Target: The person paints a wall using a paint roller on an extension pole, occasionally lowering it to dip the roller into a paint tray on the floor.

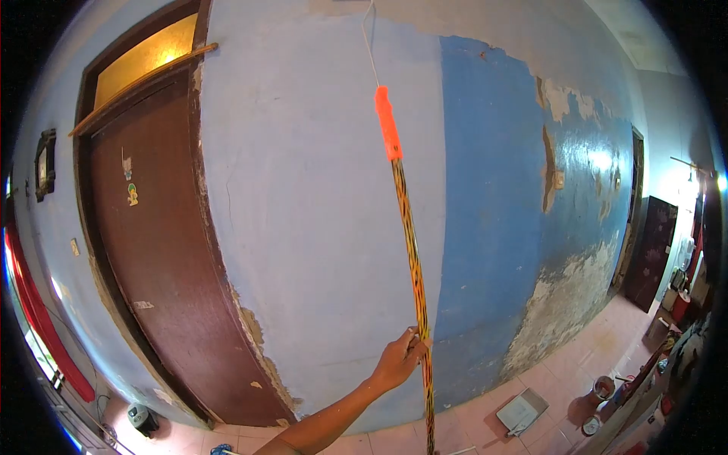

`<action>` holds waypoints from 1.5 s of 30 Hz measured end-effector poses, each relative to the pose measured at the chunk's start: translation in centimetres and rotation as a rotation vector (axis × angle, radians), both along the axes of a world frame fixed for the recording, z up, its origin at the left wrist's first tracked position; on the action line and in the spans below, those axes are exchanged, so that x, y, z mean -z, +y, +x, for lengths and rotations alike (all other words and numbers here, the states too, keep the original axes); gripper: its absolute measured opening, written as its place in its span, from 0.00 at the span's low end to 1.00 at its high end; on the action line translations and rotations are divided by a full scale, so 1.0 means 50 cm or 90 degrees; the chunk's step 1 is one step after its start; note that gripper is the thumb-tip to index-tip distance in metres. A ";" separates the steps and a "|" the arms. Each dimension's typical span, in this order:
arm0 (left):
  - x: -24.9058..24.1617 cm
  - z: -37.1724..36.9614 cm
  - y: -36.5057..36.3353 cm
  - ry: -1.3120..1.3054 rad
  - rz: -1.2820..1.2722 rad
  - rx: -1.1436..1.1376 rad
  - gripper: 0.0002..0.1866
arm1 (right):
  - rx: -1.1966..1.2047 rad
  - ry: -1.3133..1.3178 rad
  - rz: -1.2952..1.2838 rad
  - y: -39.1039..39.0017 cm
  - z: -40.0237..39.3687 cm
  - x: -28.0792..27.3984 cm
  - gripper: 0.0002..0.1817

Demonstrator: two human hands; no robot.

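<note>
My left hand (399,359) is wrapped round a long orange-and-black patterned pole (409,246), low on its visible length. At the pole's upper end is the orange handle (387,125) of a paint roller. Its thin wire frame (369,42) bends upward to the top edge of the view, where the roller itself is mostly cut off. Behind the pole stands a wall with a pale blue painted area (326,197) beside a darker blue strip (485,189). The pole's lower end leaves the bottom of the view. My right hand is out of view.
A brown door (152,235) with a worn frame is at the left. Paint peels from the wall's right part (569,303). On the pink tiled floor are a paint tray (522,412), a bucket (604,388) and a small can (591,426). Clutter lines the right edge.
</note>
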State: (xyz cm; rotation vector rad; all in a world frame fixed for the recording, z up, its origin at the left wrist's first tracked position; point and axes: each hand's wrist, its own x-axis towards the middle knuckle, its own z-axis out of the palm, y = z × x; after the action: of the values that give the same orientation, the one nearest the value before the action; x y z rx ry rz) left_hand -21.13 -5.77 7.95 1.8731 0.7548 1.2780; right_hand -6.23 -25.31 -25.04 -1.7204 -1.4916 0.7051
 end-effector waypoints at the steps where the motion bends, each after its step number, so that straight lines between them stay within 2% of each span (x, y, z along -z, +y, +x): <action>1: 0.002 0.003 -0.004 0.023 0.000 0.004 0.19 | 0.015 0.006 0.030 0.024 0.000 -0.031 0.22; 3: 0.013 0.008 -0.007 0.044 0.003 0.013 0.21 | 0.036 0.010 0.062 0.072 0.003 -0.080 0.21; 5: 0.031 0.004 -0.008 0.043 -0.037 0.072 0.25 | 0.029 -0.129 0.199 0.125 0.006 -0.120 0.21; 7: 0.033 0.004 -0.019 0.012 -0.041 0.088 0.26 | 0.056 0.060 0.180 0.162 -0.006 -0.180 0.21; 8: 0.030 0.003 -0.027 -0.017 -0.048 0.101 0.27 | 0.058 0.058 0.181 0.172 -0.010 -0.218 0.21; 10: 0.013 -0.009 -0.045 -0.009 -0.071 0.092 0.27 | 0.067 -0.090 0.205 0.190 -0.020 -0.300 0.21; 14: 0.028 -0.038 -0.033 -0.021 -0.098 0.088 0.28 | 0.046 -0.130 0.250 0.221 -0.046 -0.444 0.20; 16: 0.031 -0.052 -0.030 -0.023 -0.089 0.083 0.29 | -0.003 0.019 0.144 0.240 -0.064 -0.513 0.13; 17: 0.030 -0.059 -0.030 -0.021 -0.086 0.078 0.29 | -0.002 0.017 0.147 0.244 -0.075 -0.556 0.13; 23: 0.016 -0.093 -0.040 -0.040 -0.100 0.044 0.30 | -0.013 0.064 0.235 0.286 -0.111 -0.767 0.17; 27: 0.007 -0.117 -0.048 -0.030 -0.097 0.033 0.28 | 0.066 -0.055 0.354 0.319 -0.116 -0.887 0.21; 32: 0.003 -0.128 -0.047 -0.016 -0.105 0.011 0.29 | 0.052 -0.007 0.320 0.351 -0.111 -1.008 0.22; 36: 0.007 -0.123 -0.041 -0.016 -0.115 0.021 0.30 | 0.056 -0.008 0.305 0.312 -0.096 -0.984 0.22; 38: 0.009 -0.121 -0.036 -0.008 -0.100 0.037 0.31 | 0.081 -0.080 0.395 0.311 -0.079 -0.886 0.22; 41: -0.015 -0.110 -0.030 0.017 -0.095 0.050 0.30 | 0.069 -0.014 0.305 0.276 -0.073 -0.736 0.20; 44: -0.038 -0.079 -0.019 0.001 -0.062 0.075 0.31 | 0.099 -0.075 0.258 0.253 -0.066 -0.551 0.15; 45: -0.050 -0.065 -0.018 0.002 -0.065 0.075 0.31 | 0.084 -0.083 0.241 0.236 -0.065 -0.507 0.16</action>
State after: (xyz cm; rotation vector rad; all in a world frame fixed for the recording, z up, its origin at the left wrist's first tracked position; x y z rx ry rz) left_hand -24.39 -6.66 10.47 1.8108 0.6879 1.1413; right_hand -9.47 -13.53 0.33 -1.5748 -1.4722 0.2260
